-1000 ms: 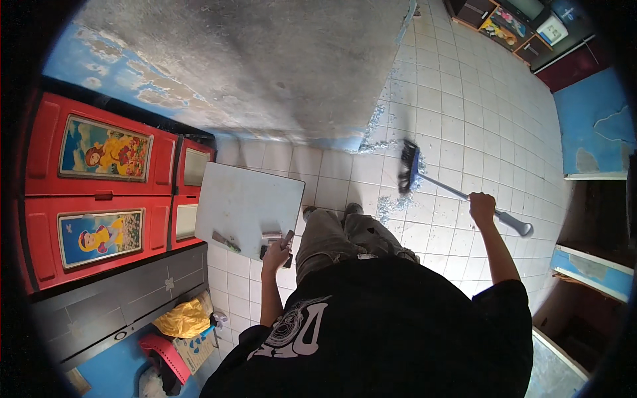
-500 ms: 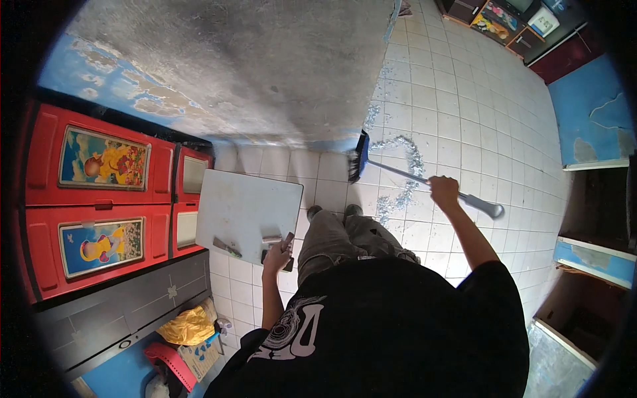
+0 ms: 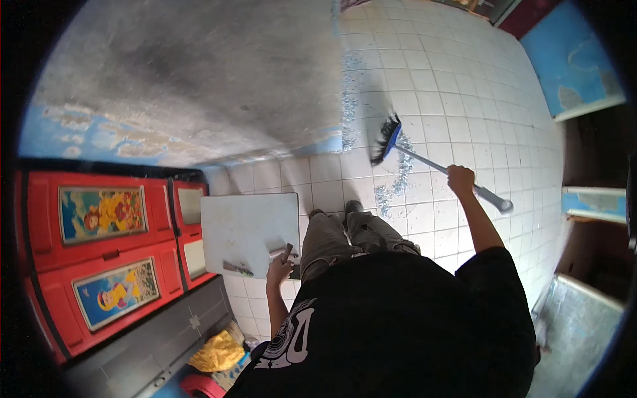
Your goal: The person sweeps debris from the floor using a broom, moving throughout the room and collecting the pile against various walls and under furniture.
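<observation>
My right hand is closed around the grey handle of a broom. Its blue head with black bristles stands on the tiles, beside light blue and white flakes strewn in a curved trail. My left hand is closed on a short brown bar-like object, at the near right corner of a white tabletop. A small pale item lies by its fingers. A scraper-like tool rests near the tabletop's front edge.
A grey wall with peeling blue paint ends in a corner ahead, with more flakes along its base. Red cabinets stand at left, near a yellow bag. Open dark shelves line the right side.
The broom head has moved right, away from the wall corner, with bristles now over the floor near the flakes. My view has shifted. My left hand keeps its hold by the tabletop.
</observation>
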Motion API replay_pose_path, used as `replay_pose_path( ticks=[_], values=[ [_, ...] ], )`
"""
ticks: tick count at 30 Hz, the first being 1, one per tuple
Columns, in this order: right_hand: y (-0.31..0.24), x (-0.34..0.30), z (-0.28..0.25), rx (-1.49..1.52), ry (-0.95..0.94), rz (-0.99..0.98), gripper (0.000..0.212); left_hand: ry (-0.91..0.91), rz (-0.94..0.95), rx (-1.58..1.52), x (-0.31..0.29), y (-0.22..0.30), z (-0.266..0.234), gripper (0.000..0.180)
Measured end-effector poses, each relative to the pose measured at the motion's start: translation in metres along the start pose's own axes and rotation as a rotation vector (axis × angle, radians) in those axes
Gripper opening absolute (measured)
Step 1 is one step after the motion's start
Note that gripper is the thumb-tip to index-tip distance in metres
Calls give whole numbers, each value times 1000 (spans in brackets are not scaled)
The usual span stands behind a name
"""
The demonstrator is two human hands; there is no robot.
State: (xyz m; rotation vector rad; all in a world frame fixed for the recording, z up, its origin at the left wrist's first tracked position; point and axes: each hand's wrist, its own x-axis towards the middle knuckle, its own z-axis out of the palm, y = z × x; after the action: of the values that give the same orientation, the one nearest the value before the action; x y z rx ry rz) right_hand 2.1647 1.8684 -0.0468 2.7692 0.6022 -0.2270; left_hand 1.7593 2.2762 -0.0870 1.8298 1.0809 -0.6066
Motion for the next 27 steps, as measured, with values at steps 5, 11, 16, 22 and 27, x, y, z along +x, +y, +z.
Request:
replay_pose_path(
  ticks=[5,11,16,22,27],
  values=[
    [24,-129,-7,297,-229,417,22,-124,74,117,30,47,-19,29],
    [-54,-312,24,829,-314,859,29,-241,306,397,69,117,-45,30],
    [-171,-429,18,1271,-339,1298,34,-304,357,563,82,150,-54,30],
    [-264,-512,-35,1617,-411,1846,38,-435,544,748,111,145,-55,32],
    [-302,-558,-40,1593,-477,1903,19,-484,657,922,112,145,-36,30]
  ],
)
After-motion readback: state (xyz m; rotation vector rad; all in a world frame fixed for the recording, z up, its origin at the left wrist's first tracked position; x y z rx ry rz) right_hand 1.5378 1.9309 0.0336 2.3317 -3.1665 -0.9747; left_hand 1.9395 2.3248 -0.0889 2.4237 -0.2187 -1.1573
